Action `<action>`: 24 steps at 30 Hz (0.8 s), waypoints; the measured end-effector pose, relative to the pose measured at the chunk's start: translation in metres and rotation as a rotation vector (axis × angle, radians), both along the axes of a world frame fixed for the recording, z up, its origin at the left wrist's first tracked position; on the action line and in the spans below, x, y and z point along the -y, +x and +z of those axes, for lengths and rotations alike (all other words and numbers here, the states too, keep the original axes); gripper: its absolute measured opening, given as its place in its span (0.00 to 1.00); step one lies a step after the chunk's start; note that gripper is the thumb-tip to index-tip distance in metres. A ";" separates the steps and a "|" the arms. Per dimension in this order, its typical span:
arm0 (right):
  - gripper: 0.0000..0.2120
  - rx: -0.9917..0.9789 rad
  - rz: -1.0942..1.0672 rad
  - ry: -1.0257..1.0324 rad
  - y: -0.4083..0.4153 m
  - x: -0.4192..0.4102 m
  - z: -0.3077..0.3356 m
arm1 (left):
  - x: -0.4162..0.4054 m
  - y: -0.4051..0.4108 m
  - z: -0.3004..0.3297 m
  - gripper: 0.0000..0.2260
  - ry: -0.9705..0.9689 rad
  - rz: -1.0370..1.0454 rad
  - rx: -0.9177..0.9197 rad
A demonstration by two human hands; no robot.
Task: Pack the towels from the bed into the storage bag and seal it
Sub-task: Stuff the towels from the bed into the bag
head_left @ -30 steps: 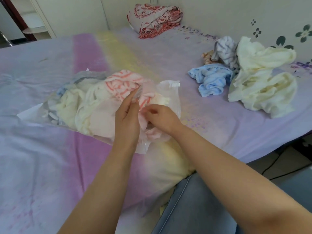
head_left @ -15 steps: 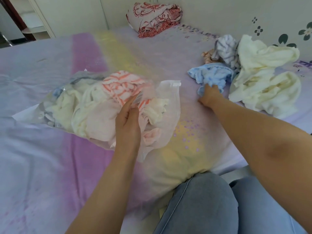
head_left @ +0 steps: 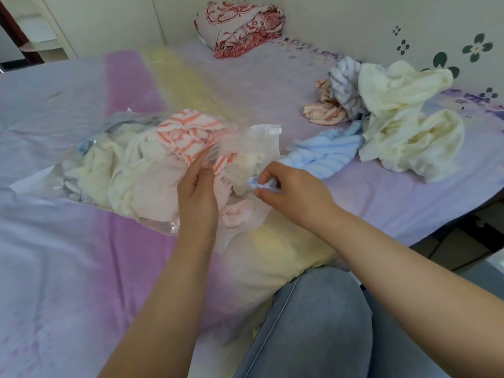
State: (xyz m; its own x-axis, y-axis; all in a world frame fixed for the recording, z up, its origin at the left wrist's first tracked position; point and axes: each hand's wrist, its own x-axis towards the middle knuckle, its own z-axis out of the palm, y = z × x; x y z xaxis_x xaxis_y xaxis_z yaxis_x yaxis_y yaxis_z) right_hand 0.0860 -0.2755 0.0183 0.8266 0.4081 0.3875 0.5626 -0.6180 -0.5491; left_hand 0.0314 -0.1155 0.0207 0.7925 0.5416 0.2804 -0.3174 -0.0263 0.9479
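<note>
A clear plastic storage bag [head_left: 90, 184] lies on the bed, stuffed with cream, pink and orange-striped towels. My left hand [head_left: 197, 195] holds the upper edge of its mouth. My right hand [head_left: 289, 186] grips one end of a light blue towel [head_left: 324, 152] at the bag's mouth, and the towel trails back to the right. Further right lie a cream towel pile [head_left: 403, 126], a grey striped towel [head_left: 343, 85] and a peach towel [head_left: 324, 110].
The bed [head_left: 68, 268] has a lilac sheet with pink and yellow bands. A folded red-patterned blanket [head_left: 237, 25] sits at the far wall. The bed's right edge drops to the floor [head_left: 463, 249]. My jeans-clad knee [head_left: 313, 323] is at the bottom.
My right hand went from the bag's mouth out to the blue towel, took hold of it, and has pulled its end back to the bag. My left hand stayed on the bag.
</note>
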 end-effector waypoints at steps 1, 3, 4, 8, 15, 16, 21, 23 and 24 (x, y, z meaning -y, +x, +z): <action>0.19 0.086 -0.020 -0.051 0.011 0.001 -0.001 | 0.000 0.000 0.001 0.18 -0.010 -0.002 0.002; 0.41 0.053 -0.185 -0.317 0.045 0.009 -0.010 | 0.000 0.000 0.002 0.18 -0.023 -0.009 0.006; 0.48 -0.079 -0.264 -0.430 0.064 0.017 -0.016 | 0.000 0.000 0.003 0.17 -0.019 -0.013 0.002; 0.42 -0.411 -0.335 -0.535 0.107 0.040 -0.048 | 0.000 0.000 0.004 0.19 -0.023 -0.010 -0.045; 0.11 -0.156 -0.106 0.112 0.078 0.040 -0.010 | 0.004 -0.003 0.009 0.18 -0.021 -0.008 -0.068; 0.13 -0.147 -0.077 0.257 0.070 0.042 0.003 | 0.004 -0.004 0.010 0.18 -0.017 -0.013 -0.073; 0.03 -0.356 0.099 0.725 0.044 0.048 0.044 | 0.005 -0.007 0.012 0.17 -0.017 -0.041 -0.079; 0.05 -0.529 0.153 0.861 0.037 0.037 0.038 | 0.006 -0.007 0.013 0.16 0.015 -0.045 -0.069; 0.05 -0.474 0.136 0.798 0.031 0.025 0.028 | 0.006 -0.006 0.013 0.16 0.026 -0.045 -0.075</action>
